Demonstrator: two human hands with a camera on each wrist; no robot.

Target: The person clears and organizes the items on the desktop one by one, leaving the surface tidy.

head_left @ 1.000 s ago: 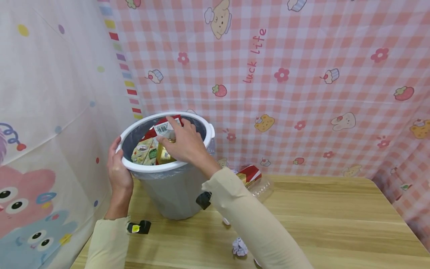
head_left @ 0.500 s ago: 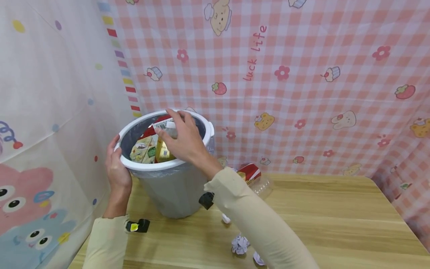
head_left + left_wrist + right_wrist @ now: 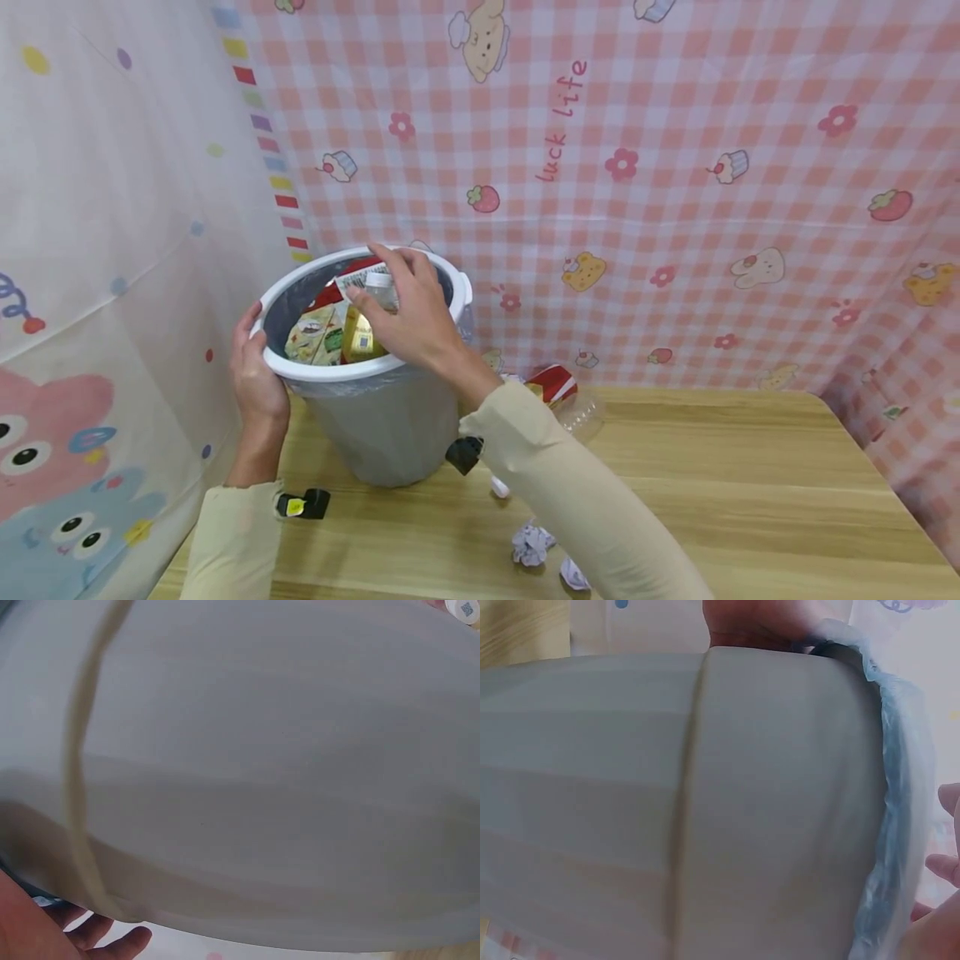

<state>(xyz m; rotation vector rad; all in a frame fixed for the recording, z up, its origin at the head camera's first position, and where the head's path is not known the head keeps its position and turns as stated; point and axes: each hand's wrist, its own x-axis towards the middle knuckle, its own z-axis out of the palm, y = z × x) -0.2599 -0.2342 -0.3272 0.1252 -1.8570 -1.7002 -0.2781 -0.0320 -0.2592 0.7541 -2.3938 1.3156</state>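
Wooden table, checked backdrop. Left hand gripping white rim of grey bin. Right hand over bin mouth, fingers curled on bottle; bottle roughly upright, cap uppermost.

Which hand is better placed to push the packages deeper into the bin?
The right hand: it is over the open bin, fingers on the packages. The left hand grips the rim, steadying it.

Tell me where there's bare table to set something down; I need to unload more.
The wooden table lies bare from the clear bottle to its right corner. It is crowded beside the grey bin: crumpled paper near the sleeve. The bin itself looks packed.
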